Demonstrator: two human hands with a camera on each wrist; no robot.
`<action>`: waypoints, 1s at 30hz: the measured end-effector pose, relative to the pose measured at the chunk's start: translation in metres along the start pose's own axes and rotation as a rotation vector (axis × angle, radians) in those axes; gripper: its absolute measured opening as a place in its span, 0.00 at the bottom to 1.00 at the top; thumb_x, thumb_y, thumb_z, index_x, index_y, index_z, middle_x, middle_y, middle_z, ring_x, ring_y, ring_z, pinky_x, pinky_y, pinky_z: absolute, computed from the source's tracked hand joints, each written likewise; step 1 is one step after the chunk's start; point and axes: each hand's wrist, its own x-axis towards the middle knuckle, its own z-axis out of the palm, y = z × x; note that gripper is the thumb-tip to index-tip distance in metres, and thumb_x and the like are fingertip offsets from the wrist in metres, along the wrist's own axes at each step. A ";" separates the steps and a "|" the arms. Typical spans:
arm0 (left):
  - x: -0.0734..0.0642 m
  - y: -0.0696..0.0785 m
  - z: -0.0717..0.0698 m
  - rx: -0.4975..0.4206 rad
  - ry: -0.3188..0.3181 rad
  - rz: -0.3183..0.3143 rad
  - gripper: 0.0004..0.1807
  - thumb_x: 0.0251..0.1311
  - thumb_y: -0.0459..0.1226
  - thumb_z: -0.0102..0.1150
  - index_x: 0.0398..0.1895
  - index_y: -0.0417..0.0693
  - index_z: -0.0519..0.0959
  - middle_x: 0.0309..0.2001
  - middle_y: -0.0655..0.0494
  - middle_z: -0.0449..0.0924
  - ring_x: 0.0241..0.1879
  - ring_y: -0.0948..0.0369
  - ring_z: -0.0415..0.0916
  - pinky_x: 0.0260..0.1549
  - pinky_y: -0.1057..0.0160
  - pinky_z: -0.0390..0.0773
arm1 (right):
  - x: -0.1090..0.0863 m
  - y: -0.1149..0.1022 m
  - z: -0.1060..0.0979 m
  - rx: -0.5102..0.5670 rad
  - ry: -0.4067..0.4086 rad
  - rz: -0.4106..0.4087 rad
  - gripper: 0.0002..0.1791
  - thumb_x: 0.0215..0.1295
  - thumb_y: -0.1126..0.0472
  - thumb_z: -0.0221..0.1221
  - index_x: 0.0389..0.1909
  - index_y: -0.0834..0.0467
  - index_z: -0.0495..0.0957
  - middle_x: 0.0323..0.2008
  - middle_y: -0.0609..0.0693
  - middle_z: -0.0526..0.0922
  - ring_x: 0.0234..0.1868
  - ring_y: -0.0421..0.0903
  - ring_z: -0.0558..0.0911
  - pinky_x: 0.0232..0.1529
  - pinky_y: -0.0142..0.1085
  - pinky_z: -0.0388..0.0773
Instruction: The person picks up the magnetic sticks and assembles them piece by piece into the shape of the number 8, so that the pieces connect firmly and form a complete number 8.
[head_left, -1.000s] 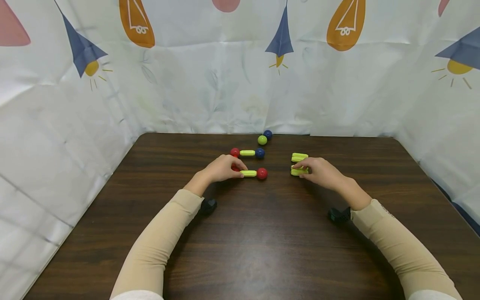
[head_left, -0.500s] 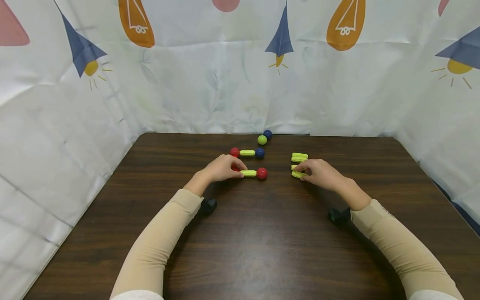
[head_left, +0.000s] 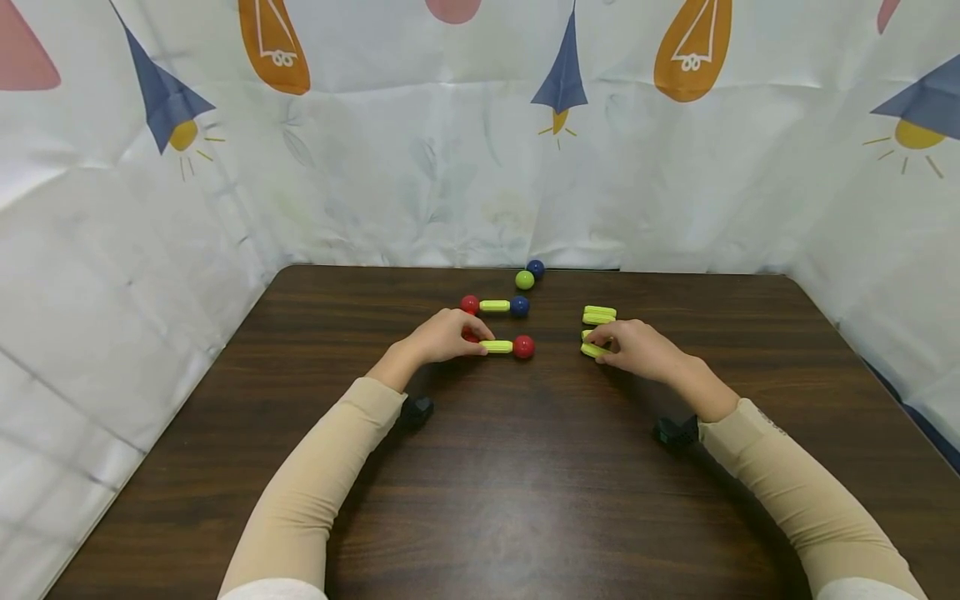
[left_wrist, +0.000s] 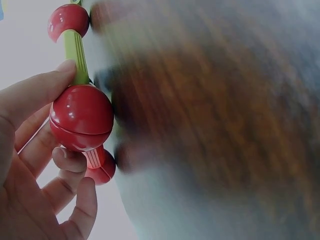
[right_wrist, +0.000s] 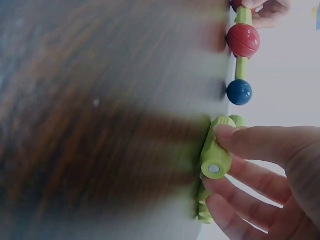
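Note:
My left hand pinches a yellow-green ridged rod low over the table. A red ball caps its right end, and another red ball at its left end sits beside my fingers. From that nearer ball, a short red rod runs back to a further red ball. My right hand pinches a loose yellow-green rod between thumb and fingers; a silvery disc shows in its end. Behind it lies a similar rod, partly covered by my fingers.
Behind the left hand, a red ball, yellow-green rod and blue ball form a line. Farther back sit a green ball and a dark blue ball. Two more rods lie beyond my right hand, on the brown table.
The rod in my right hand has come slightly toward me and turned at an angle, away from the rod beside it. My left hand and its pieces have stayed in place.

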 end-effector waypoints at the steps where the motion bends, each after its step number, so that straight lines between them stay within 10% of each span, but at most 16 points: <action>1: 0.000 0.000 0.000 0.001 0.000 0.000 0.11 0.64 0.38 0.70 0.49 0.49 0.89 0.43 0.58 0.86 0.39 0.59 0.75 0.43 0.60 0.76 | 0.000 0.000 0.000 0.005 0.004 -0.006 0.18 0.64 0.70 0.68 0.54 0.66 0.83 0.43 0.56 0.86 0.37 0.48 0.82 0.39 0.45 0.80; 30: -0.002 -0.004 0.000 -0.003 0.011 -0.008 0.10 0.64 0.38 0.70 0.48 0.49 0.89 0.42 0.58 0.86 0.38 0.59 0.75 0.43 0.59 0.75 | 0.056 -0.045 0.022 0.472 0.204 0.107 0.18 0.66 0.65 0.69 0.55 0.62 0.84 0.44 0.58 0.87 0.37 0.50 0.86 0.35 0.41 0.84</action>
